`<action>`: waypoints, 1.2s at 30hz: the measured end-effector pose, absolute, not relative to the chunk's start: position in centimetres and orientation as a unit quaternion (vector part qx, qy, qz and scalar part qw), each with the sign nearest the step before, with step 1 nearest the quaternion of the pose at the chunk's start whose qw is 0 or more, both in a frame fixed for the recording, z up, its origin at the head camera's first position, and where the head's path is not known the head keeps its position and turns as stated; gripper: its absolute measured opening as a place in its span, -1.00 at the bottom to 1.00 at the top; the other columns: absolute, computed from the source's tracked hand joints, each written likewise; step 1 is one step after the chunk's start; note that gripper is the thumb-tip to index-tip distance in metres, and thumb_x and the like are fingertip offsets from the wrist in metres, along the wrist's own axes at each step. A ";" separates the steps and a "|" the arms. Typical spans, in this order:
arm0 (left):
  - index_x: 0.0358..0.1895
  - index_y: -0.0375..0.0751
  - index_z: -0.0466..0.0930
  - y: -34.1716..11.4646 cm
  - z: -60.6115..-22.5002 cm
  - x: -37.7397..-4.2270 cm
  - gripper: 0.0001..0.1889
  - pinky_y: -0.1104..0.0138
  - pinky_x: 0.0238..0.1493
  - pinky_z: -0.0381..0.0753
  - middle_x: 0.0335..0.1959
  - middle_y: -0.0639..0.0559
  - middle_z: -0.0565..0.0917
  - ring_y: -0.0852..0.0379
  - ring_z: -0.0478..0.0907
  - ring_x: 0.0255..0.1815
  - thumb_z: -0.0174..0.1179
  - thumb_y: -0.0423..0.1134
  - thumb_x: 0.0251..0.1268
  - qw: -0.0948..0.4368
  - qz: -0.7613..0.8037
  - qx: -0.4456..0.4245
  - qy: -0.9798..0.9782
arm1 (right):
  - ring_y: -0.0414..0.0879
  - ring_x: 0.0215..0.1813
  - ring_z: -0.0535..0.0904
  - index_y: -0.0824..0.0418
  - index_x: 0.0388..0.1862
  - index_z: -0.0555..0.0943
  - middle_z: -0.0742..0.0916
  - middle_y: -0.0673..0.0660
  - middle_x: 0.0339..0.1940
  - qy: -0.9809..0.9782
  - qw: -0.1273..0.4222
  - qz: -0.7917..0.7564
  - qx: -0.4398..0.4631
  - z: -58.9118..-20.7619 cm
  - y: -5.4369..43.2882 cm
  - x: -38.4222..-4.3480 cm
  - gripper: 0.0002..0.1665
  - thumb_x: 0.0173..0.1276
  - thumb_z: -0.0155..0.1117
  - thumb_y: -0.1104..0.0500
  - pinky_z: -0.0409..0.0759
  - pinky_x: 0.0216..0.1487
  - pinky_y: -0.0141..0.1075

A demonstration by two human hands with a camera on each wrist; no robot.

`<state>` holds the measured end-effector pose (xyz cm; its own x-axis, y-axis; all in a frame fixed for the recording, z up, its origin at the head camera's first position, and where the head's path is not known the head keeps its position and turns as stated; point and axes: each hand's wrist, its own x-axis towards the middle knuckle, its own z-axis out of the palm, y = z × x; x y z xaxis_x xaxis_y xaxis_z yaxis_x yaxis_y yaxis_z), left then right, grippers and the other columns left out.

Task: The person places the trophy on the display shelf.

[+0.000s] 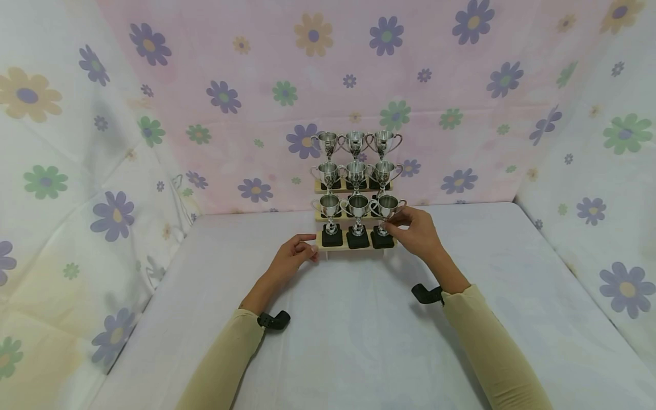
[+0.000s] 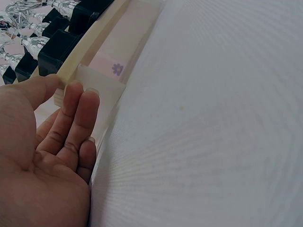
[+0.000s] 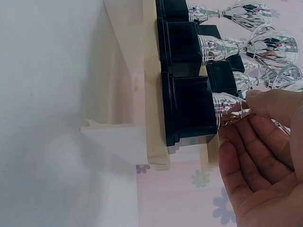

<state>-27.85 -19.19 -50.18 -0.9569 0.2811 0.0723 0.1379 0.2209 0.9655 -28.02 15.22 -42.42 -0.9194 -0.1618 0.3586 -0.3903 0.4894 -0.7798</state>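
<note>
Silver two-handled trophies on black bases stand in three rows of three on a tiered wooden stand. My right hand pinches the stem of the front right trophy, with the thumb on the near side of the stem. That trophy's black base sits upright at the right end of the lowest shelf. At the other end, my left hand holds the corner of the lowest shelf, its fingers bent around the shelf end. The front left trophy stands just beside it.
A white cloth covers the table. Behind the stand hangs a pink flowered backdrop, with white flowered cloth at both sides. White supports hold up the lowest shelf. A black wrist camera is strapped to each wrist.
</note>
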 end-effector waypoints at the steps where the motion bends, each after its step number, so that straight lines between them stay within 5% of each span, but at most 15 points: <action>1: 0.45 -0.25 0.48 -19.2 -50.2 -27.8 -0.56 0.32 0.11 0.59 -0.10 -0.37 0.75 -0.05 0.76 -0.13 0.21 -0.23 0.63 0.059 0.610 0.134 0.779 | 0.18 -0.01 0.81 0.30 -0.14 0.74 0.83 0.25 -0.16 -0.855 0.119 0.479 0.161 -42.4 15.2 -28.0 -0.85 0.41 0.51 0.24 0.69 -0.02 0.05; 16: 0.44 -0.25 0.48 -19.3 -50.3 -27.9 -0.57 0.35 0.10 0.61 -0.11 -0.37 0.76 -0.06 0.76 -0.14 0.21 -0.26 0.63 0.057 0.613 0.140 0.776 | 0.18 -0.02 0.79 0.33 -0.09 0.68 0.80 0.28 -0.12 -0.844 0.112 0.496 0.168 -42.5 15.3 -28.1 -0.82 0.40 0.49 0.30 0.68 0.07 0.13; 32: 0.45 -0.25 0.48 -19.3 -50.0 -27.7 -0.56 0.32 0.12 0.60 -0.10 -0.35 0.76 -0.10 0.75 -0.12 0.21 -0.25 0.63 0.059 0.610 0.135 0.778 | 0.09 -0.02 0.75 0.30 0.00 0.71 0.80 0.22 -0.07 -0.854 0.107 0.484 0.161 -42.7 16.8 -27.6 -0.72 0.39 0.53 0.21 0.68 0.05 -0.21; 36: 0.44 -0.24 0.48 -19.3 -50.1 -27.7 -0.56 0.27 0.15 0.60 -0.12 -0.30 0.77 -0.10 0.76 -0.11 0.21 -0.25 0.63 0.060 0.609 0.130 0.780 | 0.12 0.02 0.75 0.32 0.06 0.70 0.80 0.26 -0.03 -0.858 0.101 0.476 0.163 -43.0 17.7 -27.4 -0.66 0.42 0.53 0.17 0.68 0.10 -0.14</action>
